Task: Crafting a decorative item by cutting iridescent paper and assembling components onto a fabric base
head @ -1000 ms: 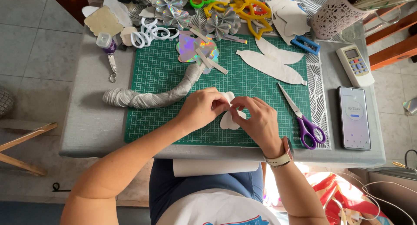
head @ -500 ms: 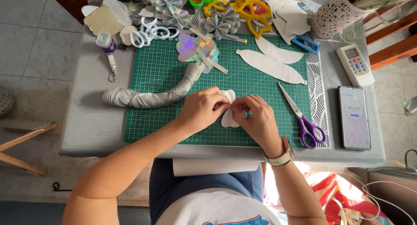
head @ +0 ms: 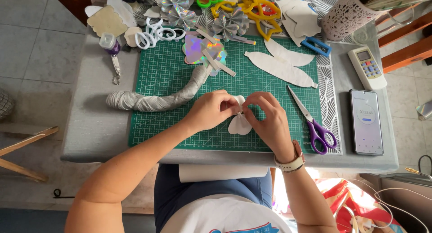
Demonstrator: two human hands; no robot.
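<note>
1. Compared with a second ago, my hands are sitting almost in the same place on the green mat; only my right fingers are closing a little more over the top of the white paper piece.
2. I judge from this that I am continuing the same small pinching or folding work, not starting a new step.
3. My left hand and right hand are both pinching the narrow upper end of the piece, fingertips nearly meeting there.
4. The piece is lying on the mat, near the front edge of the desk, between my hands.
5. Its long axis is running away from me: the narrow end is pointing to the far side, the wide rounded lobes toward my body.
6. The scissors are lying just to the right, untouched.
</note>
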